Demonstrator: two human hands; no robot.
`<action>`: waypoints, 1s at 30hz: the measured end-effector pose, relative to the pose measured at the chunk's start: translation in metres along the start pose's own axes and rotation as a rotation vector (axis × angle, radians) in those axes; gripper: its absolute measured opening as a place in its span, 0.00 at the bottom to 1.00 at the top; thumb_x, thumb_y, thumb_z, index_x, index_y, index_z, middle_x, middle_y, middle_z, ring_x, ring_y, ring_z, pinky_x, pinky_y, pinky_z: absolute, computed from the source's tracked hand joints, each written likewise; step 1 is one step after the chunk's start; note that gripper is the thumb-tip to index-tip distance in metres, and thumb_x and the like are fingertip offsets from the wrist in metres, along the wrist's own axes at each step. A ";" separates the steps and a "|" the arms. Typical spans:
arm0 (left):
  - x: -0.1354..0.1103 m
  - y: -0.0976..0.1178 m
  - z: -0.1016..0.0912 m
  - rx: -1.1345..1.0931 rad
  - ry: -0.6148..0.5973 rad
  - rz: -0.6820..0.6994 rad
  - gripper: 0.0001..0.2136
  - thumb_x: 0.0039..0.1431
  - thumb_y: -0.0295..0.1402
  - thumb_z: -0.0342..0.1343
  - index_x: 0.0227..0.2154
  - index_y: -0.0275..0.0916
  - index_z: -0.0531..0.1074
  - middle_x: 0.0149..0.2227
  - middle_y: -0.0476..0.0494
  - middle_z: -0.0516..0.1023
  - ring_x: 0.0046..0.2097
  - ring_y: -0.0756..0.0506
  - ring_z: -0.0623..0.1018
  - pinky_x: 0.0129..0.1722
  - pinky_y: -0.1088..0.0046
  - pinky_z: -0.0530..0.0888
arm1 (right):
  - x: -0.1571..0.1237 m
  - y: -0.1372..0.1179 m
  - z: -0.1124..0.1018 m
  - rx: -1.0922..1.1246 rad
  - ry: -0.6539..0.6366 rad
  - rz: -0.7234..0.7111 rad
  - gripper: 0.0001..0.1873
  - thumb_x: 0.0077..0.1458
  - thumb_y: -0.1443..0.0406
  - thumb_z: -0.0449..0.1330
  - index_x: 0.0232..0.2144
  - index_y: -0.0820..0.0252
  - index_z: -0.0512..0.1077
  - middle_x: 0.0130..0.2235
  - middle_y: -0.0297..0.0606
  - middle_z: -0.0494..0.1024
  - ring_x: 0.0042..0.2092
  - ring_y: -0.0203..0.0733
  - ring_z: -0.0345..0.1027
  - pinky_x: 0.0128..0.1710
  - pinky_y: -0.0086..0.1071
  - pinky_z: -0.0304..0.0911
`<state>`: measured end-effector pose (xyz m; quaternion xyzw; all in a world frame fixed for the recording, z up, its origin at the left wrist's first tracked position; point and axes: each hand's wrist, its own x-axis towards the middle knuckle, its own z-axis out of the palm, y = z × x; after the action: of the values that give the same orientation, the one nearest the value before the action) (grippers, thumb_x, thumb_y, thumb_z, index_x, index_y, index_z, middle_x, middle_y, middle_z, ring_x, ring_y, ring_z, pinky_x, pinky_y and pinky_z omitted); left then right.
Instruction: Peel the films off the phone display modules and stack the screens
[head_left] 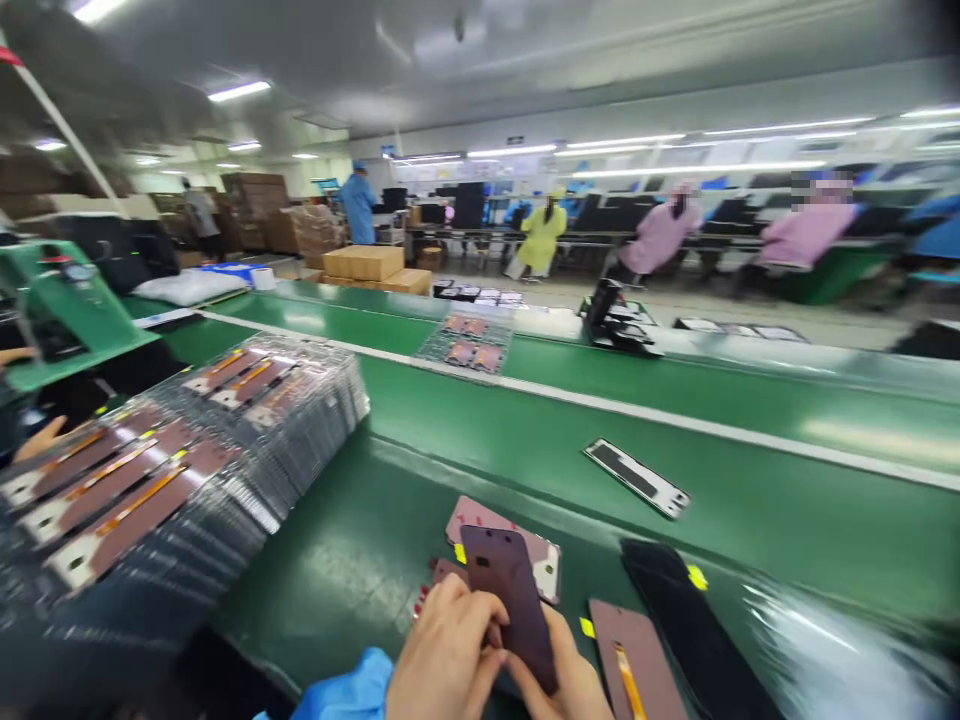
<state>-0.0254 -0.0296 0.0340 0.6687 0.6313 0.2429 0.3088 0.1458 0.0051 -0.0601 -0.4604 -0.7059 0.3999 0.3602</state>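
A dark purple phone-sized panel point(504, 580) with small holes near its top end is held tilted up between both hands. My left hand point(446, 650), below a blue sleeve, is closed with its fingers bent against the panel's left edge. My right hand point(570, 665) grips the right edge and lower end, its thumb near the left hand's fingertips. Behind the held panel lies a pinkish-brown phone panel point(541, 560) with a white end, partly covered. Small red tabs show just beyond my left hand. Another brown panel point(637, 655) with an orange ribbon cable lies right of my hands.
Stacked clear trays point(315, 440) of brown panels with orange ribbons stand at left. A black padded strip point(690, 620) and clear plastic lie at right. A white-and-black panel point(637, 478) rests on the green belt point(750, 430), beyond it a tray point(466, 342). A co-worker's hand shows at far left.
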 end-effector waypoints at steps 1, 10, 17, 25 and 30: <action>0.000 -0.001 -0.003 -0.011 -0.016 0.027 0.15 0.52 0.17 0.53 0.41 0.39 0.71 0.40 0.41 0.74 0.45 0.41 0.73 0.44 0.65 0.71 | 0.000 0.000 0.002 0.047 -0.032 -0.053 0.20 0.57 0.59 0.58 0.51 0.56 0.68 0.43 0.46 0.83 0.42 0.52 0.80 0.40 0.37 0.76; 0.022 -0.027 0.001 -0.313 0.366 -0.033 0.27 0.45 0.30 0.66 0.49 0.41 0.65 0.46 0.41 0.70 0.47 0.40 0.73 0.47 0.62 0.71 | 0.014 -0.015 0.006 0.277 0.052 0.068 0.27 0.54 0.59 0.63 0.56 0.56 0.65 0.52 0.47 0.78 0.51 0.53 0.75 0.50 0.44 0.72; 0.053 -0.024 -0.003 -0.998 -0.130 -0.128 0.35 0.55 0.45 0.62 0.60 0.35 0.57 0.37 0.37 0.81 0.32 0.43 0.80 0.32 0.68 0.76 | 0.023 -0.045 -0.010 0.483 -0.110 0.106 0.31 0.49 0.48 0.67 0.50 0.57 0.71 0.46 0.44 0.80 0.48 0.53 0.75 0.47 0.43 0.71; 0.056 -0.025 0.014 -1.038 -0.330 -0.076 0.27 0.48 0.44 0.69 0.49 0.37 0.73 0.34 0.40 0.83 0.34 0.42 0.82 0.37 0.66 0.77 | 0.046 -0.057 -0.063 0.172 0.216 0.017 0.20 0.63 0.51 0.55 0.38 0.59 0.78 0.30 0.38 0.78 0.32 0.41 0.73 0.29 0.31 0.68; 0.057 -0.028 0.017 -1.010 -0.320 -0.134 0.21 0.47 0.49 0.67 0.36 0.36 0.79 0.35 0.39 0.84 0.35 0.41 0.81 0.39 0.65 0.77 | 0.050 -0.056 -0.055 -0.425 0.452 -0.328 0.12 0.65 0.67 0.54 0.38 0.58 0.79 0.44 0.46 0.80 0.40 0.44 0.75 0.39 0.36 0.71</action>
<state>-0.0279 0.0255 -0.0014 0.4239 0.4220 0.3913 0.6994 0.1578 0.0503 0.0202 -0.4825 -0.7404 0.0686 0.4630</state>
